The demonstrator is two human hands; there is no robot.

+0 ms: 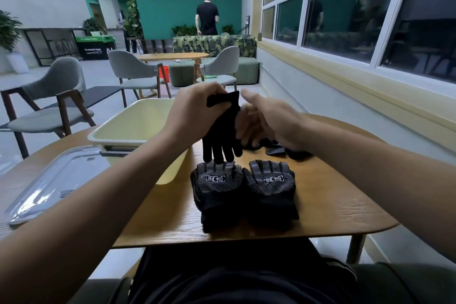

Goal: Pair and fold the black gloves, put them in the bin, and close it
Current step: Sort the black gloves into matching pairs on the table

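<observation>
My left hand (195,108) grips the cuff of a black glove (223,131) that hangs fingers down above the wooden table (333,195). My right hand (266,121) is beside it with straight fingers touching the hanging glove's side. Two folded glove bundles with white dots lie side by side near the front edge, the left bundle (217,192) and the right bundle (271,190). More loose black gloves (276,148) lie behind my right hand, partly hidden. The pale yellow bin (128,126) stands open at the left, apart from its lid.
The bin's clear grey lid (54,182) lies flat on the table at the far left. Grey chairs (56,96) and another table stand beyond. A person in black stands far back by a sofa. A wall with windows runs along the right.
</observation>
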